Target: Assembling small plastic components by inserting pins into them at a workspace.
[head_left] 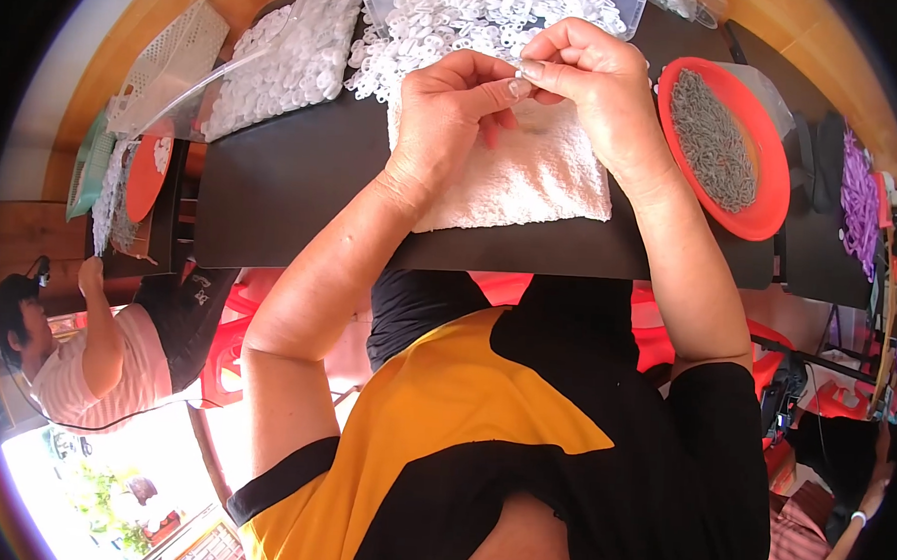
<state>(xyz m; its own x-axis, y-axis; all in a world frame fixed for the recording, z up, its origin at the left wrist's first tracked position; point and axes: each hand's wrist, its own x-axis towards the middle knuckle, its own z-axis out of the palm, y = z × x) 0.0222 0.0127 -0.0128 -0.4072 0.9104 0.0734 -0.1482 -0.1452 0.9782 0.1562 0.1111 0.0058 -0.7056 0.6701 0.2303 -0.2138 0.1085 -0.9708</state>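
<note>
Passable over dark tabletop (282, 188), left of white towel (552, 194). Blocked ahead by heaped white pieces (450, 20), at upper left by filled clear bag (288, 58), at right by red tray (769, 199).

I'm in what looks like a small hand-assembly workshop: my flat, dark-topped table (303, 184) carries loose, small white plastic pieces (480, 11) by the heap and a round red plastic dish (769, 199) full of thin grey parts (715, 142). Around me are a person in a pale striped shirt (104, 370), slender purple parts (857, 208) piled up, and bright red plastic seats (227, 355).
</note>
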